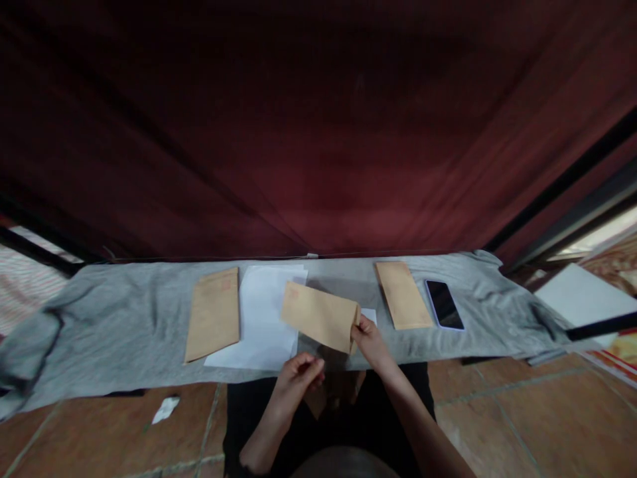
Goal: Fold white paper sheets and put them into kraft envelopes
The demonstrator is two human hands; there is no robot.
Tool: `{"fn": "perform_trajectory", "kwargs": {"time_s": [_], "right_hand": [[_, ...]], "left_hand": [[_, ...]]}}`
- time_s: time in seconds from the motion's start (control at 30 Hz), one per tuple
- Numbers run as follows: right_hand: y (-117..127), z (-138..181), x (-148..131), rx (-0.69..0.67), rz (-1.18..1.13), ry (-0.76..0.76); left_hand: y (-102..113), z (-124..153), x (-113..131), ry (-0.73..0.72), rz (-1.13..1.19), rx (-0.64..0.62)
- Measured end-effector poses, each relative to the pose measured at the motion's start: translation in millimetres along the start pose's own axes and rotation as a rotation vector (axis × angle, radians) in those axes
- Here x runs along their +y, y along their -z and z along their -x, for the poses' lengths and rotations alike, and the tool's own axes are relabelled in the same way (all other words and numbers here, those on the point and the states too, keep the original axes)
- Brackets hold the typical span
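Observation:
My right hand (368, 338) grips a brown paper envelope (321, 312) by its open right end, where the flap stands up. The envelope is held slightly tilted over the table, its far end above a stack of white paper sheets (266, 318). Just below and left of it hovers my left hand (301, 375), apart from the envelope, with fingers curled in; whether anything small is between them is hidden. A white paper edge (369, 316) shows behind the envelope, near my right hand.
A grey cloth (134, 325) covers the narrow table. Brown envelopes lie at left (213, 315) and right (404, 295), with a phone (444, 305) beyond the right one. A dark red panel (318, 166) rises behind. Crumpled white paper (166, 409) lies on the tiled floor.

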State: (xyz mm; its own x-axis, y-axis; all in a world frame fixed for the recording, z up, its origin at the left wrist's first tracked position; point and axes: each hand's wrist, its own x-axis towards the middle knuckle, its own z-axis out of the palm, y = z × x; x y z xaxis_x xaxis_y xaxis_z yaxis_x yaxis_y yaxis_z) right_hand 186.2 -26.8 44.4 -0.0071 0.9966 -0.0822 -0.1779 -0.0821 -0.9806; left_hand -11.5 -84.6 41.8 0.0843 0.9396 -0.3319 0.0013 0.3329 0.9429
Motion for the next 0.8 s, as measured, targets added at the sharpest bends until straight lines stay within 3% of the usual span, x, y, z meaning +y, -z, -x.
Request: {"fn": "perform_trajectory", "kwargs": {"time_s": [0.13, 0.23, 0.33, 0.47, 0.67, 0.8], "right_hand": [[14, 7, -17, -0.145, -0.059, -0.089], [14, 15, -25, -0.213, -0.077, -0.164], [13, 21, -27, -0.236, -0.08, -0.185], [17, 26, -25, -0.239, -0.086, -0.184], [28, 22, -13, -0.225, 0.063, -0.078], [39, 15, 9, -0.094, 0.245, -0.075]], "left_hand": [[13, -1, 21, -0.575, -0.646, 0.115], [21, -15, 39, -0.739, -1.061, 0.027], [26, -28, 42, -0.769, -1.251, -0.067], [27, -33, 30, -0.769, -1.3, -0.141], [26, -33, 21, -0.766, -1.323, -0.141], [24, -35, 23, -0.79, -1.33, -0.141]]}}
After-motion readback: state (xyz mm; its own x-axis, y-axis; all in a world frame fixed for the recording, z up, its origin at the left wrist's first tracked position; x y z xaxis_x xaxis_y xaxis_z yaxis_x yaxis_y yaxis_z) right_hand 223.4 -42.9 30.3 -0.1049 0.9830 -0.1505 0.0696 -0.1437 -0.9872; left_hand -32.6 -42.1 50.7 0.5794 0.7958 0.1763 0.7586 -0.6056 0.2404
